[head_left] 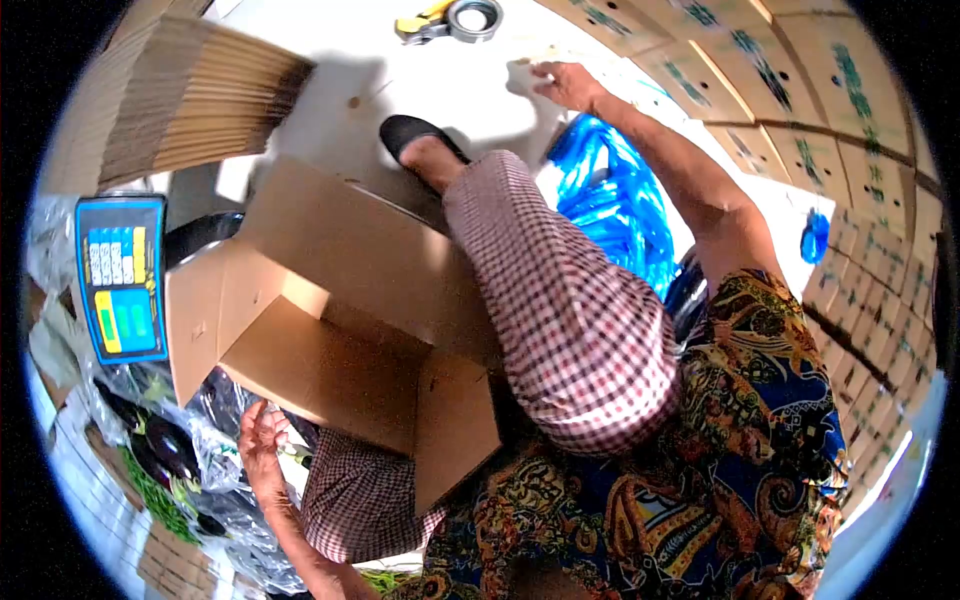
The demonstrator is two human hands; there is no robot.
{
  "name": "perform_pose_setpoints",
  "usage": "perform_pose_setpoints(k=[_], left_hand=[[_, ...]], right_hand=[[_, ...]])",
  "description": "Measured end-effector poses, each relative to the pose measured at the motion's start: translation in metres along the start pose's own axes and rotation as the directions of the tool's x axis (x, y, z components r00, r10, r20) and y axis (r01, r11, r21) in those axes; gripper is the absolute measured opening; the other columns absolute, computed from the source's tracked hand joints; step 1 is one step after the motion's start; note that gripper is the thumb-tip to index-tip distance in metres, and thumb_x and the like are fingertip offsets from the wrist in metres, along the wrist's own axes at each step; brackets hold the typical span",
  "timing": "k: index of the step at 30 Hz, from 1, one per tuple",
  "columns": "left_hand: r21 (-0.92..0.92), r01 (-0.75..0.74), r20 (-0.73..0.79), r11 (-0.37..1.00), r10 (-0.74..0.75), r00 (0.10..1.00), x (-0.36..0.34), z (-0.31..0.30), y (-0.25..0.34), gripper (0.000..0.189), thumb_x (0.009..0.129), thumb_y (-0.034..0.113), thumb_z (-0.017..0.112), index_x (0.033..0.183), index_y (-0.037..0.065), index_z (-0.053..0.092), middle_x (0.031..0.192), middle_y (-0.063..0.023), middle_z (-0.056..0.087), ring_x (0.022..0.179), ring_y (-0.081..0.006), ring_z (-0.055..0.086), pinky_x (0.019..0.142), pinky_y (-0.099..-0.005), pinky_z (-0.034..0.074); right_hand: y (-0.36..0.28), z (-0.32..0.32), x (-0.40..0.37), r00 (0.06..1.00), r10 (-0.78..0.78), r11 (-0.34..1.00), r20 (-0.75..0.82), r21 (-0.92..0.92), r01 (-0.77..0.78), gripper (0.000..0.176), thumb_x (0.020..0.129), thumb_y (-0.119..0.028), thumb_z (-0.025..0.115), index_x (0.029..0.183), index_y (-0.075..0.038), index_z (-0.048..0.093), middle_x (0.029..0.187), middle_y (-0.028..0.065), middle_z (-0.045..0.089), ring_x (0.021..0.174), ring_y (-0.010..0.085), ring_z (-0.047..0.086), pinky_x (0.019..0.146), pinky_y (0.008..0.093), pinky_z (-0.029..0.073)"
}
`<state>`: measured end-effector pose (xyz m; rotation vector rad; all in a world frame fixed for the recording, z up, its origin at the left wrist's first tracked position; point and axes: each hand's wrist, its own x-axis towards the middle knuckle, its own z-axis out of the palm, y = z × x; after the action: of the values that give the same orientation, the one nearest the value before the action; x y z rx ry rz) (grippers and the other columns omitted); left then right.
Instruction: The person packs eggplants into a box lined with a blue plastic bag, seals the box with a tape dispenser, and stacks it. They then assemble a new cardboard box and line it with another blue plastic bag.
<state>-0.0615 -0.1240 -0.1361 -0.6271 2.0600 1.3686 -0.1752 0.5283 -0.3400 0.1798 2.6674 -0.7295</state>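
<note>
An open cardboard box (330, 370) rests across my lap, its flaps raised and its inside showing bare brown board. My left hand (264, 440) is just below the box's lower left edge, fingers loosely apart with nothing seen in them. Stretched out to the far right, my right hand (572, 86) hangs over the white floor with its fingers apart, beyond a heap of shiny blue plastic strips (615, 205).
A roll of tape on a dispenser (470, 18) lies on the floor ahead. Flattened cartons (185, 100) are stacked at upper left, above a scale's keypad panel (122, 280). Eggplants (165, 445) in clear plastic lie at left. Stacked cartons (800, 85) line the right.
</note>
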Motion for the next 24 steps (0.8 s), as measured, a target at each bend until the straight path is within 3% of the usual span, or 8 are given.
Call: perform_pose_setpoints(k=[2,5,9,12,13,16,20,24], left_hand=[[-0.030,-0.018,-0.020,0.999,0.017,1.000,0.004,0.010,0.002,0.047,0.090,0.032,0.064,0.118,-0.002,0.049,0.087,-0.0055,0.055,0.072,-0.0107,0.049,0.061,-0.0202,0.039],[-0.062,-0.042,-0.039,0.997,0.039,0.998,0.001,0.018,0.006,0.045,0.088,0.030,0.066,0.115,-0.002,0.049,0.084,-0.0037,0.052,0.070,-0.0100,0.046,0.059,-0.0206,0.037],[-0.077,-0.043,-0.018,0.996,0.042,0.999,-0.013,0.024,0.014,0.045,0.088,0.029,0.067,0.116,-0.002,0.050,0.084,-0.0040,0.054,0.070,-0.0102,0.048,0.060,-0.0202,0.038],[0.016,-0.057,-0.076,0.998,0.058,0.995,-0.030,0.028,0.026,0.042,0.089,0.028,0.066,0.116,0.000,0.051,0.086,-0.0042,0.056,0.073,-0.0106,0.051,0.062,-0.0198,0.040],[0.056,-0.074,-0.064,0.996,0.078,0.995,-0.035,0.031,0.031,0.041,0.089,0.028,0.065,0.116,0.000,0.051,0.086,-0.0041,0.057,0.074,-0.0109,0.052,0.063,-0.0201,0.040],[0.162,-0.137,0.016,0.977,0.136,0.991,-0.041,0.034,0.039,0.037,0.090,0.027,0.063,0.115,0.001,0.052,0.085,-0.0025,0.057,0.075,-0.0103,0.052,0.065,-0.0209,0.041],[0.314,-0.265,0.079,0.912,0.253,0.964,-0.049,0.038,0.045,0.038,0.090,0.025,0.062,0.114,-0.002,0.052,0.086,0.0000,0.054,0.075,-0.0085,0.049,0.068,-0.0215,0.040],[0.358,-0.399,0.108,0.844,0.387,0.916,-0.078,0.060,0.074,0.033,0.092,0.024,0.060,0.116,0.001,0.055,0.089,-0.0011,0.057,0.079,-0.0104,0.054,0.072,-0.0235,0.044]], right_hand=[[0.053,0.015,-0.040,0.992,0.122,0.970,0.022,-0.216,-0.115,0.049,0.078,-0.033,0.068,0.119,-0.008,0.061,0.114,0.0180,0.062,0.105,0.0320,0.060,0.091,0.0390,0.047],[0.085,0.027,-0.115,0.877,0.470,0.871,-0.100,-0.107,-0.479,0.067,0.071,-0.038,0.075,0.122,-0.001,0.052,0.117,0.0268,0.057,0.110,0.0367,0.056,0.093,0.0425,0.046],[0.167,0.090,-0.157,0.709,0.703,0.708,-0.055,-0.043,-0.705,0.058,0.069,-0.047,0.074,0.115,-0.014,0.063,0.107,0.0154,0.065,0.095,0.0349,0.064,0.086,0.0439,0.050],[0.120,0.052,-0.177,0.762,0.648,0.761,-0.019,0.060,-0.646,0.051,0.074,-0.037,0.074,0.115,-0.010,0.062,0.101,0.0139,0.068,0.089,0.0297,0.066,0.079,0.0391,0.053],[0.113,0.044,-0.183,0.774,0.630,0.727,0.060,0.306,-0.615,0.048,0.075,-0.033,0.075,0.114,-0.008,0.062,0.099,0.0127,0.068,0.087,0.0268,0.066,0.075,0.0365,0.054],[0.091,0.015,-0.203,0.860,0.457,0.399,0.228,0.812,-0.427,0.038,0.079,-0.016,0.074,0.111,-0.001,0.061,0.090,0.0071,0.067,0.076,0.0146,0.062,0.061,0.0255,0.052],[0.092,0.007,-0.229,0.915,0.375,0.785,0.147,0.475,-0.398,0.015,0.082,-0.023,0.069,0.085,-0.009,0.066,0.070,0.0002,0.061,0.064,0.0110,0.054,0.057,0.0258,0.045],[0.086,-0.001,-0.246,0.921,0.364,0.556,0.141,0.760,-0.336,0.019,0.084,-0.031,0.068,0.078,-0.016,0.060,0.069,-0.0055,0.053,0.067,0.0078,0.045,0.063,0.0250,0.038]])
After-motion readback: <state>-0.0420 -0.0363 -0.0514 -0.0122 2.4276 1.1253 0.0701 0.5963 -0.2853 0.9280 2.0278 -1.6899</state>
